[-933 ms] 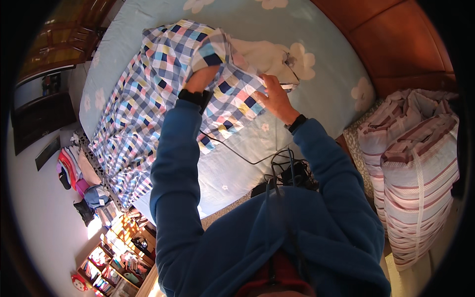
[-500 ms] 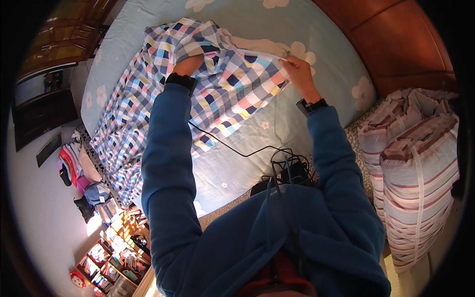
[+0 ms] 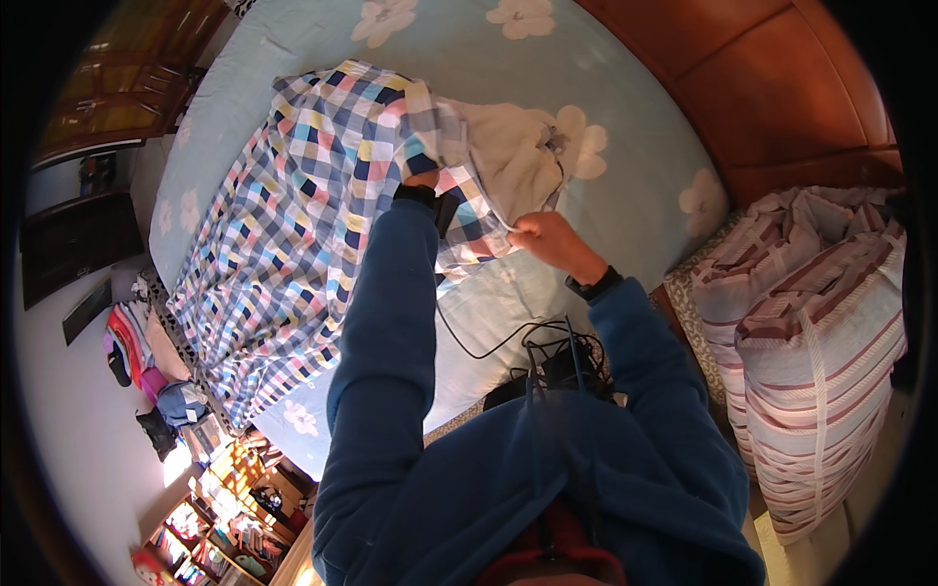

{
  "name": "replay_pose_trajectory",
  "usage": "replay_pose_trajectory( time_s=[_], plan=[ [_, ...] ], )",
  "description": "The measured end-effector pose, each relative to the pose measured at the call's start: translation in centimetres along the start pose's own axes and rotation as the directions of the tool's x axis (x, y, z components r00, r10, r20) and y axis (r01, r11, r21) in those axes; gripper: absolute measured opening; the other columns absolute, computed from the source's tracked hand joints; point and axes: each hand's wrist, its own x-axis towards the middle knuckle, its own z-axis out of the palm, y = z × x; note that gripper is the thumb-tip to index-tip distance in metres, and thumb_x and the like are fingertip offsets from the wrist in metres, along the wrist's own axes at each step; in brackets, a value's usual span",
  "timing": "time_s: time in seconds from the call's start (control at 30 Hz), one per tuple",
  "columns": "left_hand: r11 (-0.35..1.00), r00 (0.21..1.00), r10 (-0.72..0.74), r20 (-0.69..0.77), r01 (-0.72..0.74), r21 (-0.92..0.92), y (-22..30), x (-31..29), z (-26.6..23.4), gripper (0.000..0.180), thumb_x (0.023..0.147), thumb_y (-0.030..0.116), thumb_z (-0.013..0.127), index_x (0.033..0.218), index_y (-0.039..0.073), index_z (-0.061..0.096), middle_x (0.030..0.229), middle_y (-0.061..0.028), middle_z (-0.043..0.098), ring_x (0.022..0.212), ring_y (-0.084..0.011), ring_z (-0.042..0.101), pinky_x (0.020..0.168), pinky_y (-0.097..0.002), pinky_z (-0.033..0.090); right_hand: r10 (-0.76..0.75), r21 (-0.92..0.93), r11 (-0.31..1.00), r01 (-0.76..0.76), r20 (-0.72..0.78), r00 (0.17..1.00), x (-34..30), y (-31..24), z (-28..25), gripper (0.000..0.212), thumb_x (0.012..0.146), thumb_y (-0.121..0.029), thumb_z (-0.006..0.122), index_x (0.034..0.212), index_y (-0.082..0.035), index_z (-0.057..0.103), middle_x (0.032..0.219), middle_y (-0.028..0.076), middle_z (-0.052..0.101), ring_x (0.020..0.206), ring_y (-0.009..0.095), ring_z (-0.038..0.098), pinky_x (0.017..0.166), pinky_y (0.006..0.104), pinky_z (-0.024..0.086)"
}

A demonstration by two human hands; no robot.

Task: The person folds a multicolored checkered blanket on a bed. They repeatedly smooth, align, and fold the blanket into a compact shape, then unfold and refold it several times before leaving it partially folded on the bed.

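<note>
A checked duvet cover (image 3: 322, 186) in blue, white, yellow and pink lies rumpled over the bed. Near its right end, a cream fluffy cloth (image 3: 513, 146) shows beside the cover's edge. My right hand (image 3: 557, 242) is closed on that edge, pinching it close to the corner. My left hand (image 3: 422, 179) reaches in at a fold of the cover; the checked fabric hides its fingers, so I cannot see whether they grip anything.
The bed (image 3: 645, 146) has a pale blue sheet with white flowers. A brown headboard (image 3: 762, 78) rises at the right. Folded striped bedding (image 3: 821, 342) stands at the near right. Black cables (image 3: 567, 356) lie by the bed's near edge. Bookshelves (image 3: 220, 532) stand at lower left.
My right hand has come nearer and to the left, drawing the cover's edge with it. My left hand has shifted right and nearer. More of the cream cloth shows.
</note>
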Motion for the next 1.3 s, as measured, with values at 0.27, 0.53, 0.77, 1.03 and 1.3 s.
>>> replay_pose_trajectory(
  time_s=[0.27,0.53,0.77,1.03,1.3],
  plan=[
    [0.991,0.935,0.123,-0.332,-0.095,0.099,-3.5,-6.4,-5.7,0.038,0.097,0.020,0.051,0.133,0.008,0.052,0.130,-0.0138,0.057,0.120,-0.0313,0.052,0.100,-0.0398,0.041,0.075,-0.324,0.945,0.034,0.319,0.945,-2.0,3.5,1.7,0.028,0.081,-0.030,0.066,0.076,-0.003,0.065,0.074,0.018,0.062,0.074,0.039,0.060,0.063,0.0475,0.045],
    [0.825,0.892,0.248,-0.378,0.010,0.566,-6.3,-11.7,-12.0,0.040,0.098,0.020,0.049,0.136,0.007,0.049,0.134,-0.0147,0.054,0.124,-0.0316,0.050,0.103,-0.0394,0.039,0.170,-0.342,0.934,-0.107,0.161,0.972,-2.6,7.2,2.3,0.027,0.082,-0.026,0.063,0.074,-0.001,0.061,0.075,0.018,0.061,0.074,0.039,0.058,0.065,0.0481,0.046],
    [0.587,0.901,0.375,-0.218,-0.048,0.808,-10.9,-12.3,-8.6,0.041,0.099,0.020,0.048,0.138,0.007,0.047,0.137,-0.0156,0.051,0.127,-0.0318,0.047,0.105,-0.0390,0.038,0.263,-0.183,0.948,-0.260,-0.010,0.965,-2.0,1.0,2.6,0.058,0.081,-0.018,0.071,0.129,-0.001,0.044,0.127,0.019,0.049,0.108,0.034,0.057,0.085,0.0434,0.049],
    [0.520,0.962,0.269,-0.051,-0.101,0.848,-3.7,-14.5,-4.6,0.043,0.093,0.013,0.047,0.136,0.009,0.049,0.138,-0.0200,0.048,0.129,-0.0358,0.044,0.106,-0.0414,0.037,-0.466,-0.581,0.748,0.319,-0.118,0.877,4.3,-10.2,7.8,0.066,0.074,-0.018,0.075,0.130,0.000,0.045,0.128,0.019,0.051,0.108,0.038,0.055,0.089,0.0437,0.046],
    [0.958,0.837,0.285,-0.467,-0.231,0.170,-1.2,-14.5,-2.8,0.023,0.096,0.013,0.052,0.111,0.003,0.065,0.110,-0.0128,0.067,0.105,-0.0276,0.062,0.091,-0.0358,0.047,-0.423,-0.383,0.866,0.322,-0.215,0.880,10.1,-11.1,9.6,0.012,0.080,-0.009,0.059,0.091,-0.003,0.062,0.085,0.023,0.063,0.080,0.045,0.060,0.067,0.0481,0.048]
  ],
)
